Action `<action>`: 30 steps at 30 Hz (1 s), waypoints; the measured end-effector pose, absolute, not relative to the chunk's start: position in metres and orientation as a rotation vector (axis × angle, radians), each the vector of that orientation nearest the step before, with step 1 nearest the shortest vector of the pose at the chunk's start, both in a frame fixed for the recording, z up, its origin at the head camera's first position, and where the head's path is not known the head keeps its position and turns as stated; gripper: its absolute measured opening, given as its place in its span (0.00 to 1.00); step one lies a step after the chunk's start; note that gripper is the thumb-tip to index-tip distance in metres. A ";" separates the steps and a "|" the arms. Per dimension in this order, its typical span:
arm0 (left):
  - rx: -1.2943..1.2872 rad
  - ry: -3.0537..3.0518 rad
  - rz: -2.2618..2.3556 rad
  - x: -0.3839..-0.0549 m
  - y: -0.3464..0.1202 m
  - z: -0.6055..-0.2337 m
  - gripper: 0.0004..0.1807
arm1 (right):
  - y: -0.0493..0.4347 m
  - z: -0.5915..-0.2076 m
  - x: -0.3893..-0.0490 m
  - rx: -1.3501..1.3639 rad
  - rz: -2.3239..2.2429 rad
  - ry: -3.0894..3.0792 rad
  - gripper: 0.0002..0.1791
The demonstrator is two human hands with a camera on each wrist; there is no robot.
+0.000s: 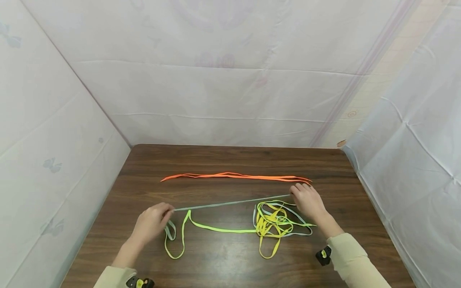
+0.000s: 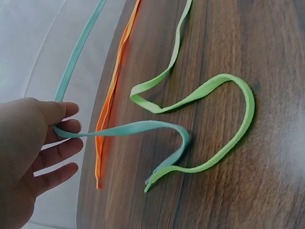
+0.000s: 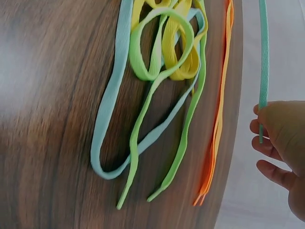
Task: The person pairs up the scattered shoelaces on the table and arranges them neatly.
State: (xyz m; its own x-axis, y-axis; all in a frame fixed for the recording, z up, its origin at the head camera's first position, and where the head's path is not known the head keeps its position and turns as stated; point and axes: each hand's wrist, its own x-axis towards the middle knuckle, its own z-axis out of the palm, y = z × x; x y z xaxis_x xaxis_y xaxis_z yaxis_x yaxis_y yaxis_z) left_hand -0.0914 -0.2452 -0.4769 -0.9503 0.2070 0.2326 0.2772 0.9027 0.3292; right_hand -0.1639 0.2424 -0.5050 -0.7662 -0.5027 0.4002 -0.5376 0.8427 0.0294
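Observation:
A light blue flat shoelace (image 1: 232, 203) stretches almost straight between the two hands. My left hand (image 1: 152, 220) pinches it between thumb and index finger, other fingers loosely spread, and a tail of lace (image 2: 138, 127) curves down from the pinch to the table. At the other end my right hand (image 1: 309, 201) pinches the lace close to its tip (image 3: 261, 136). Below the stretched part, a green shoelace (image 1: 223, 230) runs across the table; its left end meets the blue tail. To the right it enters a tangle with a yellow shoelace (image 1: 268, 248) and more light blue lace (image 3: 109, 105).
Orange shoelaces (image 1: 230, 175) lie together lengthwise beyond the hands, their right ends near my right hand. The brown wooden table (image 1: 216, 158) borders on white cloth (image 1: 216, 96) at the back and sides. Dark wrist cameras (image 1: 323, 256) are worn on both wrists.

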 end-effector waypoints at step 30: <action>-0.235 -2.977 -0.536 -0.120 -0.300 -0.475 0.06 | 0.308 -0.512 -0.163 0.516 0.232 -2.715 0.07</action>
